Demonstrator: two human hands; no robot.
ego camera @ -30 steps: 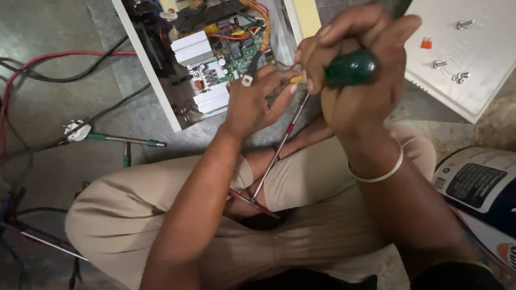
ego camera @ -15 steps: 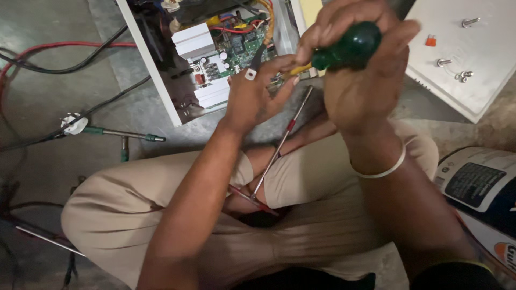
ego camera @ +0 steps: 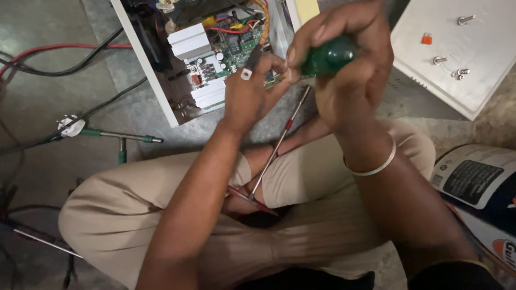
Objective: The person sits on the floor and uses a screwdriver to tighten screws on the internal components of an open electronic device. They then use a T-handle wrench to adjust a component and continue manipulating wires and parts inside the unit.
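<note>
Green-handled screwdriver (ego camera: 327,56) sat clenched in the right hand (ego camera: 344,70), its shaft slanting toward 7 o'clock. At 9 o'clock, the left hand (ego camera: 250,91) pinched a small part beside the circuit board (ego camera: 228,51). A slip could gouge the board.

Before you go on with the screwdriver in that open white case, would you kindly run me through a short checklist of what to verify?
1. Right hand grips the green screwdriver handle: ok.
2. Left hand steadies near the circuit board: ok.
3. Screwdriver tip seated on a screw: cannot tell, hidden by the hands.
4. Removed screws kept together on the white cover panel: ok.
5. Loose metal rod lying across the lap: not ok.
6. Power disconnected: cannot tell.
</note>
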